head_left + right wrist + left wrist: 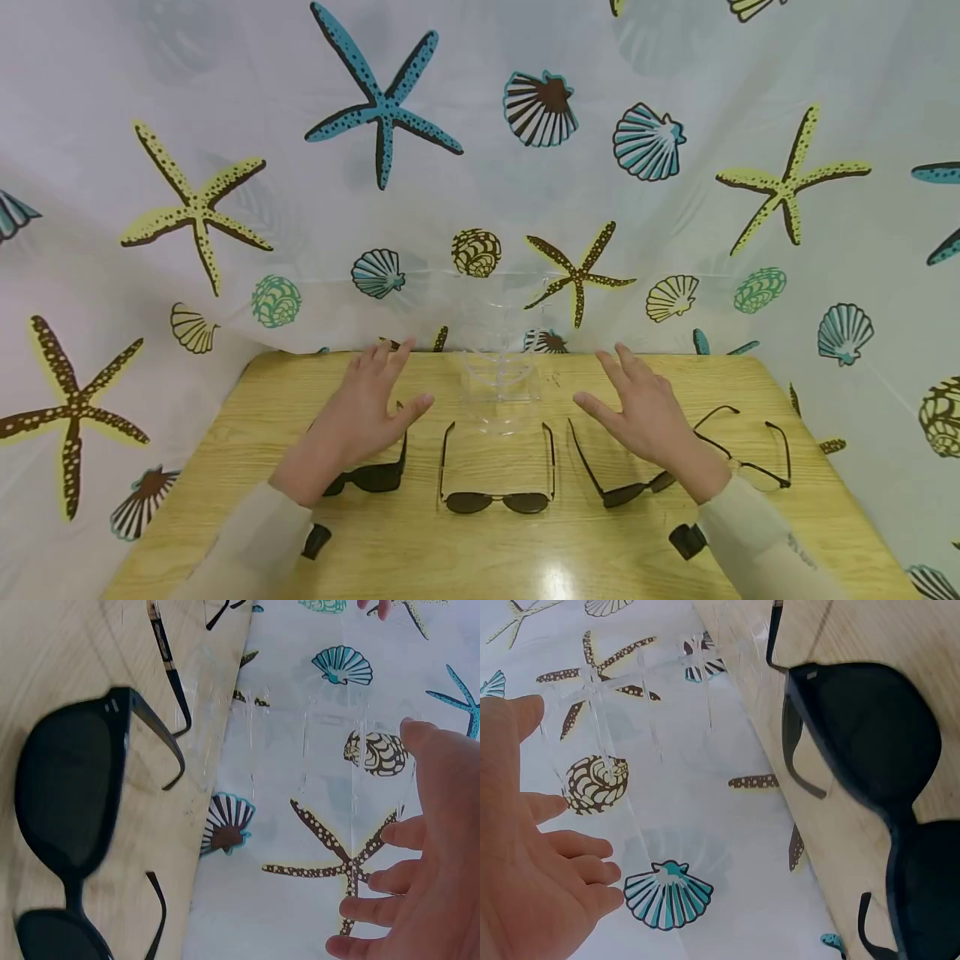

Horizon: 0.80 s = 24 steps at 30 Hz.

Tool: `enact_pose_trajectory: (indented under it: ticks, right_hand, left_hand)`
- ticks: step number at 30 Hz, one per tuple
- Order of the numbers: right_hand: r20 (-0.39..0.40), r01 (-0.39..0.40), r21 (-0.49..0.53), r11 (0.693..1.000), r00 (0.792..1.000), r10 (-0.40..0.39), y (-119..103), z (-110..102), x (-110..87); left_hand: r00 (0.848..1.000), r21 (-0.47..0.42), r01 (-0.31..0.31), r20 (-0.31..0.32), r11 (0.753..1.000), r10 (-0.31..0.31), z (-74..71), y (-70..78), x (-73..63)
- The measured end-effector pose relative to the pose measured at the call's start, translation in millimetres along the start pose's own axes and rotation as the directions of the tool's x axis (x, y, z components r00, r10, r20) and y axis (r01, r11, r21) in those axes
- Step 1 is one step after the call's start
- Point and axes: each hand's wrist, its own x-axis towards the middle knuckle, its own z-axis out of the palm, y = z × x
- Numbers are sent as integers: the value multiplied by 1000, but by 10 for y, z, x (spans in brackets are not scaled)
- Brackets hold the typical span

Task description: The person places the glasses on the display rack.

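Both hands hover above the wooden table, palms down and fingers extended, holding nothing. My left hand (pixel 360 412) is over a pair of black sunglasses (pixel 377 477), partly covering it. Over another pair of black sunglasses (pixel 624 496) is my right hand (pixel 648 412); that forearm hides part of one lens. Between the hands lie thin-framed aviator sunglasses (pixel 527 502), temples unfolded toward the back. A clear plastic display stand (pixel 501 396) with curved arms stands behind them. At the right, clear-lensed eyeglasses (pixel 785 482) lie with temples spread.
A white curtain (pixel 480 192) printed with starfish and shells hangs behind the table (pixel 420 558) and along both sides. The transparent stand is hard to make out against it. Dark wrist straps (pixel 688 542) show at the sleeves.
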Motion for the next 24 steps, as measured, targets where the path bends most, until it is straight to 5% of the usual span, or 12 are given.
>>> enact_pose_trajectory:
  ticks: [6,12,15,20,24]
  right_hand:
    - [24,2,146,989,1000,-5,-88,123,-99]
    - [58,-9,314,949,998,-10,-203,270,-231]
    - [74,-18,379,925,997,-11,-256,346,-293]
    - [99,-88,469,879,994,47,-312,432,-380]
    - [100,-145,531,835,989,108,-326,484,-427]
  left_hand:
    - [1000,-145,-7,-23,989,4,88,97,-129]
    - [993,-309,63,-73,949,-90,247,223,-269]
    - [983,-465,122,-67,877,-173,327,280,-333]
    - [953,-652,236,10,720,-303,418,370,-408]
    - [938,-680,286,52,675,-344,483,418,-455]
